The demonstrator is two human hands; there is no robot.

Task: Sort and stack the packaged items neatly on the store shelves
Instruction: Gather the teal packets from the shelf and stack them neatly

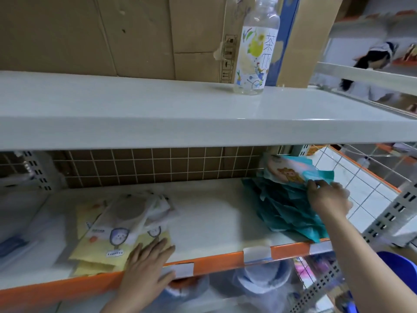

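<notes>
A loose pile of yellow and white packets (117, 224) lies on the left of the middle shelf (209, 220). My left hand (146, 265) rests flat on the pile's near right corner, fingers straight. On the shelf's right end sits a heap of teal packets (286, 206), fanned out and reaching the front lip. My right hand (327, 197) holds the top teal packet with a cartoon picture (291, 172), fingers curled over its edge. The picture is blurred by motion.
An orange strip with white price tags (257, 254) fronts the middle shelf. A clear labelled bottle (255, 50) stands on the upper shelf (180, 109) before cardboard boxes (112, 32). A wire grid backs the middle shelf. Blue tubs (259, 283) sit on the shelf below.
</notes>
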